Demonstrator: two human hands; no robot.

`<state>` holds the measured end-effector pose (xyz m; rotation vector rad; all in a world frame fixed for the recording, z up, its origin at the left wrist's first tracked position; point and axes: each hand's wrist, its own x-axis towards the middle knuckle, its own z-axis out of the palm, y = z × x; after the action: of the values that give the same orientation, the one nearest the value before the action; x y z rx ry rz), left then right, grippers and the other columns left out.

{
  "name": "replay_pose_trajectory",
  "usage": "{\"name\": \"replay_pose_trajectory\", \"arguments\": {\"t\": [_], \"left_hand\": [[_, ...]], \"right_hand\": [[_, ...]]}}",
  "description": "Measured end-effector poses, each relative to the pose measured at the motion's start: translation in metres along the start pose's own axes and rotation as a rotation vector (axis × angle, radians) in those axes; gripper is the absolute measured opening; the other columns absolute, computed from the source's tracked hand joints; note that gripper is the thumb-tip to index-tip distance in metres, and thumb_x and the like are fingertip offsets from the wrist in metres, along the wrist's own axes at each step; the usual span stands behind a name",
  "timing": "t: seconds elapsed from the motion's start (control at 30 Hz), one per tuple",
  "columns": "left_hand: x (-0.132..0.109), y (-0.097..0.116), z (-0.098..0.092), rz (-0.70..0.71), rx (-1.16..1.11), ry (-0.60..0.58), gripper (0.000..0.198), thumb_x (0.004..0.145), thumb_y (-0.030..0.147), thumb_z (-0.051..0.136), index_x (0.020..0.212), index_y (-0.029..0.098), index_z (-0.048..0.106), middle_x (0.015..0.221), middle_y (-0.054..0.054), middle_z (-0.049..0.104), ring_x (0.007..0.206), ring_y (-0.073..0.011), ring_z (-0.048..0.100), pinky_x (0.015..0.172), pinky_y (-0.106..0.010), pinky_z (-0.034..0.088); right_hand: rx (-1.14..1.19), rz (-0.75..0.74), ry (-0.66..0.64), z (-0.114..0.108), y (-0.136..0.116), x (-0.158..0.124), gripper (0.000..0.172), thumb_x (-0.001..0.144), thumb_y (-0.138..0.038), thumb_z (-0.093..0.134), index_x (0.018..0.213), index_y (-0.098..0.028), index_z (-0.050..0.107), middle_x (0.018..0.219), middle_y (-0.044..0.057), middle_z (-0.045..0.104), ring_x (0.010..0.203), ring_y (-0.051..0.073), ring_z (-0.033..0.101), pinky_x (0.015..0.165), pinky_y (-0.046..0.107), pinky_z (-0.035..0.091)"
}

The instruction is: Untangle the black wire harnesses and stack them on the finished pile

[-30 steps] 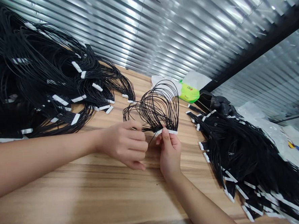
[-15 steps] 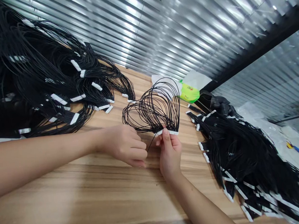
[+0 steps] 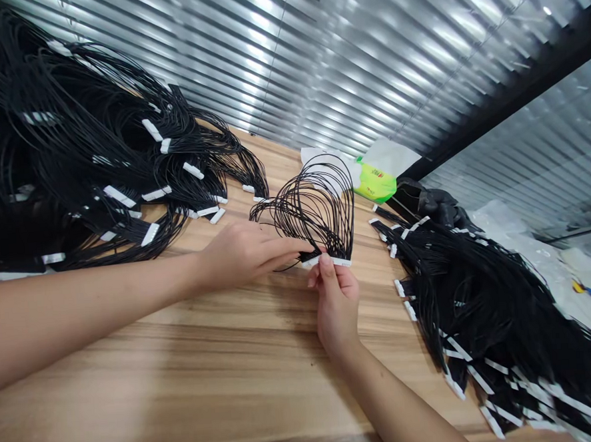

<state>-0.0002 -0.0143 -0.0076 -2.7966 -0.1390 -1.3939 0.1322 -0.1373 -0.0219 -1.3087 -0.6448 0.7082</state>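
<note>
The left hand (image 3: 242, 254) has reached forward, fingers (image 3: 287, 246) straight, to the white connector (image 3: 327, 262) of the wire bundle (image 3: 314, 206), which the right hand's (image 3: 337, 308) grip pinches above the surface (image 3: 134, 371). The wires look light and floppy; the stiff connector is the place to hold.

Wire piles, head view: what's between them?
Head view: a wire bundle with a white connector strip, pinched by the right hand, the left hand against it, above the wooden table.
</note>
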Motion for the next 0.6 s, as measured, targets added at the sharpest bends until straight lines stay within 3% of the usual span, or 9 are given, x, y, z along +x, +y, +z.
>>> {"name": "replay_pose_trajectory", "arguments": {"t": [0.4, 0.6], "left_hand": [[-0.0011, -0.0052, -0.0016, -0.075, -0.029, 0.014, 0.013, 0.089, 0.03, 0.059, 0.094, 0.028, 0.071, 0.064, 0.008, 0.069, 0.053, -0.0062, 0.057, 0.054, -0.023, 0.034], [0.0015, -0.0067, -0.0017, -0.133, -0.021, -0.045, 0.012, 0.09, 0.034, 0.058, 0.09, 0.027, 0.069, 0.065, 0.01, 0.07, 0.052, -0.0071, 0.055, 0.062, -0.026, 0.035]], "right_hand": [[-0.012, 0.02, -0.027, -0.0001, -0.0006, -0.0011, 0.029, 0.079, -0.045, 0.064, 0.075, -0.017, 0.061, 0.055, -0.006, 0.048, 0.053, 0.01, 0.042, 0.056, 0.026, 0.036], [-0.065, 0.031, -0.032, 0.0003, -0.0034, -0.0011, 0.031, 0.079, -0.046, 0.063, 0.066, -0.018, 0.058, 0.054, -0.005, 0.048, 0.054, 0.01, 0.043, 0.057, 0.026, 0.037]]}}
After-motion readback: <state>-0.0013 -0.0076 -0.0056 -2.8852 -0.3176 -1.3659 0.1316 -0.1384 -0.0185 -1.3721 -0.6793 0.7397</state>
